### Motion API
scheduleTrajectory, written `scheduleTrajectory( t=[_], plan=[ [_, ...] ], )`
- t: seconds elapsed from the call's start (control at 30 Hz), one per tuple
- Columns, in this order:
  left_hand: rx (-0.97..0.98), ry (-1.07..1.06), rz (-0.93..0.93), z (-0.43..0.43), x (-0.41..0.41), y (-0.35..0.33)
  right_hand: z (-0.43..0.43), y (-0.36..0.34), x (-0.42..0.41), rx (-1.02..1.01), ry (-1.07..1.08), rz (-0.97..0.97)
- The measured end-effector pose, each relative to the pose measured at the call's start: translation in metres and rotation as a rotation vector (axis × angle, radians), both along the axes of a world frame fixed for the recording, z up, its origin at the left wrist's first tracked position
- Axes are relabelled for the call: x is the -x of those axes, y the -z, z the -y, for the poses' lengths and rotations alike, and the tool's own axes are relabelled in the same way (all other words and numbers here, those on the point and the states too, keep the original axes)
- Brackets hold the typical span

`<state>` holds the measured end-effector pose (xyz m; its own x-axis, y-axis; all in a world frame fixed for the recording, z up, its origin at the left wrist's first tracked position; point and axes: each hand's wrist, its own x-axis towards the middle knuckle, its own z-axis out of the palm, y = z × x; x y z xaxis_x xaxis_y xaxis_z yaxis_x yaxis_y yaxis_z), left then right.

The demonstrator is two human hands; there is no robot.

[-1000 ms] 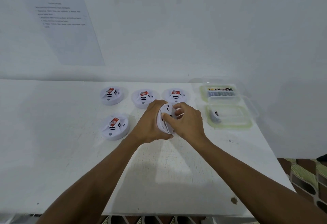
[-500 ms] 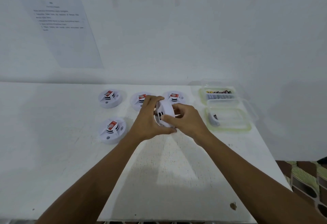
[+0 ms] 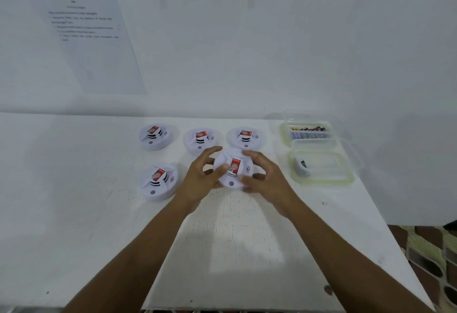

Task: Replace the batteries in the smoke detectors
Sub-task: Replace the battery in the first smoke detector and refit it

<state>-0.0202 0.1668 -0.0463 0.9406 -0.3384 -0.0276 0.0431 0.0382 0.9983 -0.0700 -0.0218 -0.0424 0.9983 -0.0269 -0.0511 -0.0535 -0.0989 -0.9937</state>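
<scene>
A round white smoke detector with a red sticker faces up between both hands, just above the white table. My left hand grips its left rim, thumb on top. My right hand holds its right rim with fingers curled around. Several other detectors lie face up: three in a back row and one at the front left. A clear box at the back right holds batteries. The nearer clear box holds one battery.
The table's right edge runs diagonally past the boxes, with patterned floor beyond it. The wall behind carries taped paper sheets. A small dark speck lies near the front right edge.
The held detector was on its edge with its back toward me; both hands have turned it over, so its sticker side now faces up.
</scene>
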Motion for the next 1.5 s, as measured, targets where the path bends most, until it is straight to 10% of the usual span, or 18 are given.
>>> scheduleTrajectory(
  t=[0.3,1.5],
  plan=[
    [-0.162,0.071,0.191,-0.003,-0.005,0.022,-0.011,0.041,-0.001,0.384,0.159,0.31],
    [-0.207,-0.01,0.524,0.0,-0.007,0.047,-0.001,0.047,-0.011,0.381,0.163,0.444]
  ],
)
